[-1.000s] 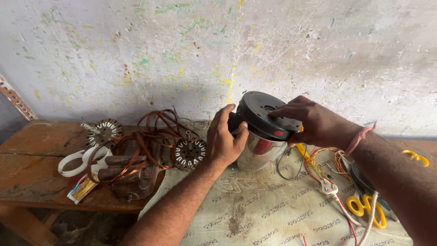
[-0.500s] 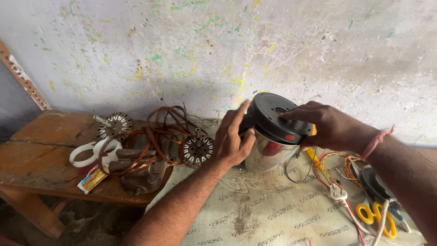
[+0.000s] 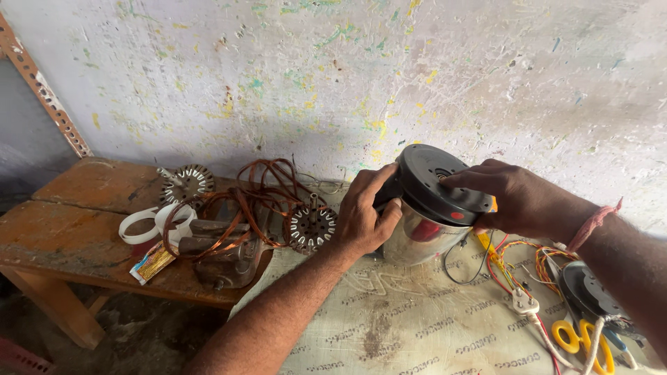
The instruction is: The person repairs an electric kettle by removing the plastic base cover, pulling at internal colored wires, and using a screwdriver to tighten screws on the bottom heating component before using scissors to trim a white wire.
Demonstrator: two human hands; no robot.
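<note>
On the sheet, two hands gripping one motor

Two bare forearms without sleeves, a pink-red thread band round the right wrist.

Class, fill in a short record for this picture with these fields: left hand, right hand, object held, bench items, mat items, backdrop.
left hand: left hand grips the side of the motor
right hand: right hand rests on the black cover
object held: fan motor, shiny metal body, tilted
bench items: copper wire coils, two slotted stator cores, white tape rolls on the wooden bench
mat items: coloured wires, white plug, yellow scissors
backdrop: paint-flecked wall
</note>
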